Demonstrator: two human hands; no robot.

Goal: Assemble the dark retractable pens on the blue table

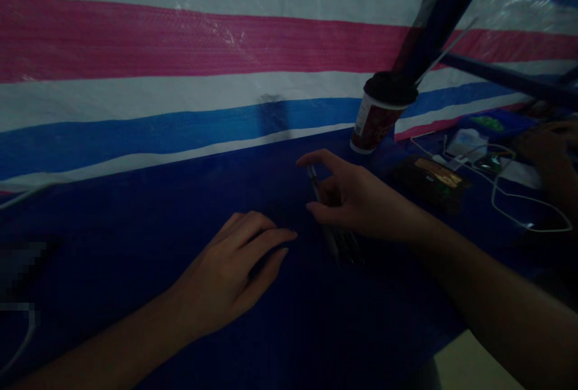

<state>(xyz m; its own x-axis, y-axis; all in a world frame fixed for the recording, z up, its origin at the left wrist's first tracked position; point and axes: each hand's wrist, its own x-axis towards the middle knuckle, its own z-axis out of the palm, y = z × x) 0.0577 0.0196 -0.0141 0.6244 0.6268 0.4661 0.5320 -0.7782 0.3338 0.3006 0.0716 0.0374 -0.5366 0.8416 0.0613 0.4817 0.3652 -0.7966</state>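
Observation:
My left hand (239, 263) rests over the dark blue table with nothing in it, its fingers loosely bent and its thumb apart from them. To its right, my right hand (356, 197) is curled around the upper part of a slim pen (314, 180). The index fingertip is at the pen's upper end, and the thumb lies along its near side. Beneath that hand, several thin pens (336, 247) lie side by side with their tips towards me. My palm and fingers hide their middles, and the dim light blurs them.
A lidded paper cup (382, 114) stands behind my right hand, before a striped tarp wall (203, 41). Further right are a dark packet (428, 179), a white cable (494, 194), a blue tray (510, 119) and another person's arm (551, 155). A pixelated dark object (20, 263) lies far left.

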